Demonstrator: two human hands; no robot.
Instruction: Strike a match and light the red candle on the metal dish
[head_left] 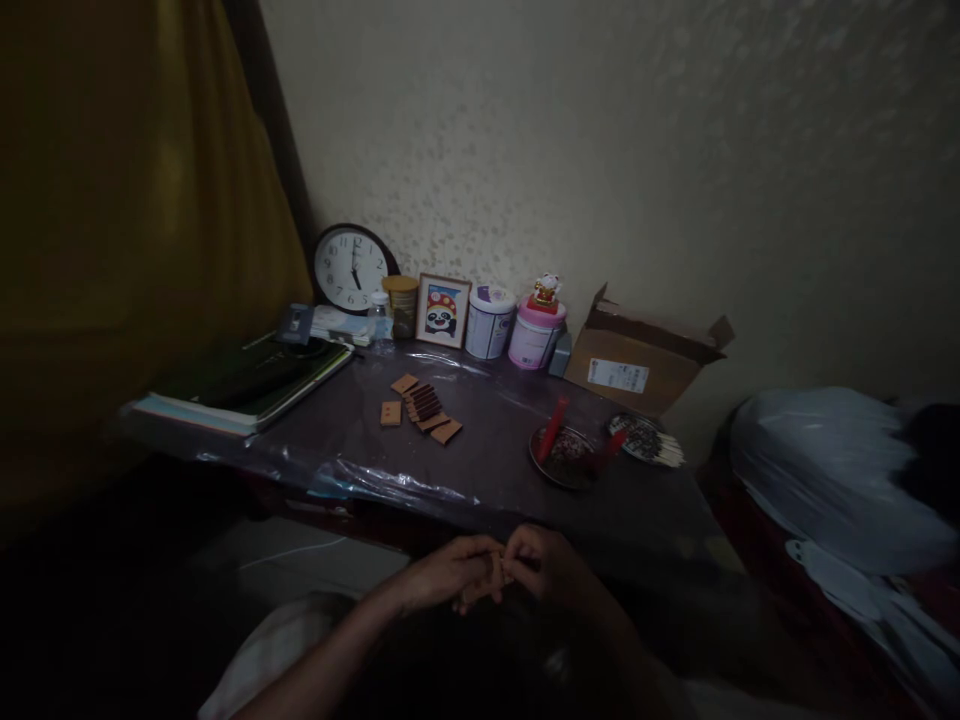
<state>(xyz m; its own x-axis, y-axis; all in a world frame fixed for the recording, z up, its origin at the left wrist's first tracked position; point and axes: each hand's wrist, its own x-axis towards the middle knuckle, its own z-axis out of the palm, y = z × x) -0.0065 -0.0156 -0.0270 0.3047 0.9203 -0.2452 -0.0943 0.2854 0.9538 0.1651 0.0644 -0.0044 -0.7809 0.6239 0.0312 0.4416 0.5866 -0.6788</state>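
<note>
A small tan piece (497, 570) is held low in front of the person, just off the near edge of the table. The left hand (456, 574) grasps it between thumb and fingers; the right hand (546, 562) has its curled fingertips up against it, though in this dim light I cannot tell whether they pinch it or only touch it.

Beyond the hands, left of the middle of the dark, plastic-covered table (487, 475), lie small tan boxes (391, 413), some flat and apart, others packed in a row with dark sides up. To the right, a red tube (553, 428) stands slightly tilted in a round dish (535, 461). Just farther right, pale sticks (670, 450) lie at the right side of a second dish (613, 426).

Along the far side, from left to right, are a round clock (351, 268), a jar with a yellow lid (401, 305), a framed panda picture (442, 312), a white tin (490, 328), a pink tin (533, 343) bearing a figurine (547, 290), and a cardboard box (652, 365).
</note>
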